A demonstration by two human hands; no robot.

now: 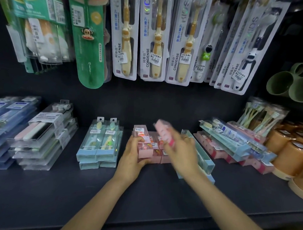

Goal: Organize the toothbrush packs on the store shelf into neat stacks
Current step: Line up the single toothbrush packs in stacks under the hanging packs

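A low stack of pink toothbrush packs (146,149) lies at the middle of the dark shelf (57,189). My left hand (133,157) grips the stack's left front corner, thumb on top. My right hand (178,149) holds one pink pack (164,131) tilted above the stack; it is blurred by motion. Light blue packs (101,144) sit in two neat columns to the left. One long teal pack (201,155) lies just right of my right hand. A loose pile of pink and blue packs (232,144) sprawls further right.
Clear and blue packs (40,136) are stacked at the left. Kids' toothbrush cards (150,36) hang above from the back wall. Orange tubs (291,152) and green cups (291,82) stand at the right edge. The shelf's front lip (142,218) runs below my forearms.
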